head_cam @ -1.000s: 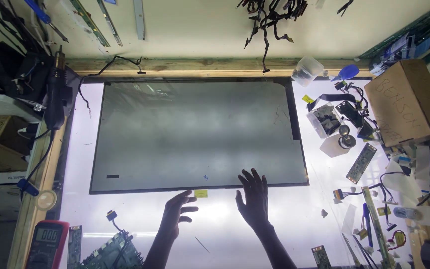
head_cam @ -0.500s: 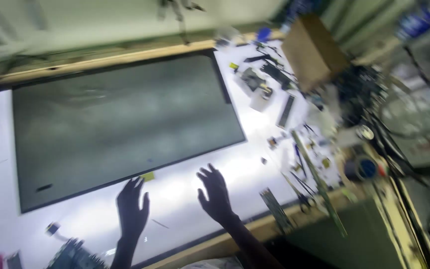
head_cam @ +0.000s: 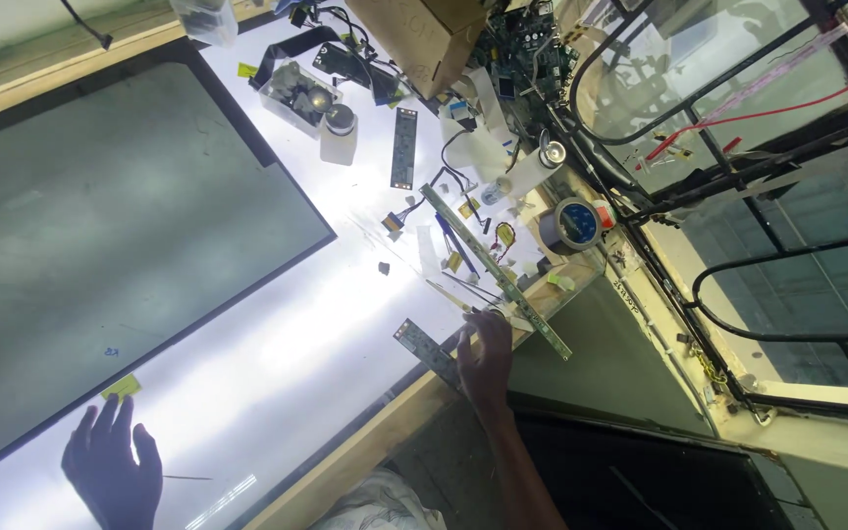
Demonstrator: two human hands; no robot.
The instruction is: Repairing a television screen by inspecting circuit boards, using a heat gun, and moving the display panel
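My left hand (head_cam: pixel 102 473) rests flat with spread fingers on the glowing white light table (head_cam: pixel 277 344), just below a small yellow tag (head_cam: pixel 122 386) at the corner of a large dark display panel (head_cam: pixel 100 226). My right hand (head_cam: pixel 484 355) is at the table's right edge, its fingers over the end of a short narrow circuit strip (head_cam: pixel 420 345) and touching thin metal tools (head_cam: pixel 463 299). A long green strip board (head_cam: pixel 493 267) lies just beyond its fingertips. Whether the right hand grips anything is unclear.
Clutter fills the table's far right: a cardboard box (head_cam: pixel 434 29), a clear container of round parts (head_cam: pixel 296 93), a small green board (head_cam: pixel 404 147), a blue tape roll (head_cam: pixel 576 221) and cables. A wooden rim (head_cam: pixel 365 442) borders the table. Metal frames (head_cam: pixel 738 196) stand to the right.
The view has swung right and tilted. My right hand moved from near the panel's lower edge out to the table's right edge by the strip boards. My left hand stays flat on the lit surface.
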